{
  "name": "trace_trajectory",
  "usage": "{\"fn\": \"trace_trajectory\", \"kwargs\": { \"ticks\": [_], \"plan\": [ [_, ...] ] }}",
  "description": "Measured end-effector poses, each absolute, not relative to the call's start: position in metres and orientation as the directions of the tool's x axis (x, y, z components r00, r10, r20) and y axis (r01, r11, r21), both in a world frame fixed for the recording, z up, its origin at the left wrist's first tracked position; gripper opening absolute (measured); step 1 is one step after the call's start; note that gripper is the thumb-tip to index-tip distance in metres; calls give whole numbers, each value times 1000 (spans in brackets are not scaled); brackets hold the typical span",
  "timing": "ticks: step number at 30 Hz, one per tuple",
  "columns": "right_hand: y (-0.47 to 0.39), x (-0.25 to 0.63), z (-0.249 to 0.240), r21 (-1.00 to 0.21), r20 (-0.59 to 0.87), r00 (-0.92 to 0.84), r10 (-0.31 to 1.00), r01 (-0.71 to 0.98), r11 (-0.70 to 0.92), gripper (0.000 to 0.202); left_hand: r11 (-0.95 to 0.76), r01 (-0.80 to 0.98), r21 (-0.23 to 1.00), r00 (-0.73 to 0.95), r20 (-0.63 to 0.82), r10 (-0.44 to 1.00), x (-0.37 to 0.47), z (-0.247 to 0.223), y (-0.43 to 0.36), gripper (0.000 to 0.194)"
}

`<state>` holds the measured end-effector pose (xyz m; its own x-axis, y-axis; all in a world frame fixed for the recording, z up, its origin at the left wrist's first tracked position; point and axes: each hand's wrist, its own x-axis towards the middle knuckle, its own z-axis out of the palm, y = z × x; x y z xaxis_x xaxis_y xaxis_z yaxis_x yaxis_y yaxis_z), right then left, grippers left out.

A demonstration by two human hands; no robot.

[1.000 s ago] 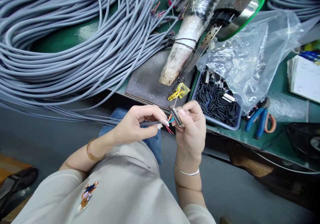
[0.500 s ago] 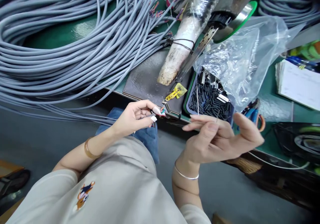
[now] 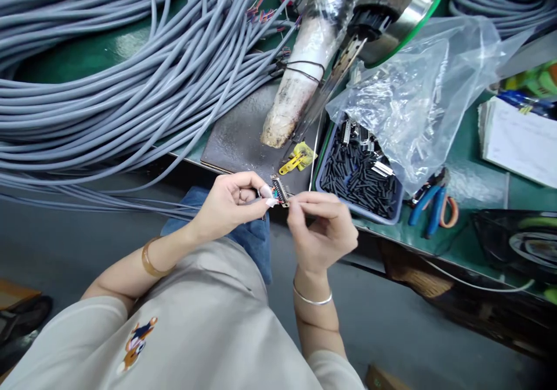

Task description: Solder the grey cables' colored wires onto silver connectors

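Note:
My left hand (image 3: 237, 204) pinches the wired end of a grey cable at a metal connector (image 3: 279, 191), where small coloured wires show between thumb and fingers. My right hand (image 3: 319, 221) is closed at the connector's right side, thumb and index fingertip pressed together; what lies in that pinch is too small to make out. Just beyond the connector, a yellow clip (image 3: 292, 162) rests on the dark board (image 3: 239, 134). A blue bin (image 3: 359, 204) of short black tubes and metal connectors stands right of the board.
Many grey cables (image 3: 143, 105) cover the left of the green table. A wrapped white tube (image 3: 296, 82) slants over the board beside a spool (image 3: 404, 30). To the right are a plastic bag (image 3: 418, 105), pliers (image 3: 435, 204) and a stack of paper (image 3: 517, 140).
My right hand has moved left from beside the bin to the connector, and its spread fingers have closed into a pinch. The connector now shows more clearly; the view has shifted slightly.

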<state>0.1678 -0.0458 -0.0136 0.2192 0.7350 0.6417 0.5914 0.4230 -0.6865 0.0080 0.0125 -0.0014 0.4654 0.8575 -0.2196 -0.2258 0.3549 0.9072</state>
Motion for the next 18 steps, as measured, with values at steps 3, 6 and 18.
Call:
{"fn": "trace_trajectory", "kwargs": {
  "ticks": [3, 6, 18],
  "plan": [
    [-44, 172, -20, -706, 661, 323, 677, 574, 416, 22, 373, -232, 898, 448, -241, 861, 8, -2, 17, 28],
    [-43, 173, -24, -663, 666, 222, 713, 614, 429, 22, 398, -252, 882, 469, -249, 847, 6, -4, 21, 32],
    [-32, 167, -22, -503, 708, 76, 702, 753, 424, 23, 75, -184, 980, 235, -30, 972, 19, -4, 29, 13]
  ]
}}
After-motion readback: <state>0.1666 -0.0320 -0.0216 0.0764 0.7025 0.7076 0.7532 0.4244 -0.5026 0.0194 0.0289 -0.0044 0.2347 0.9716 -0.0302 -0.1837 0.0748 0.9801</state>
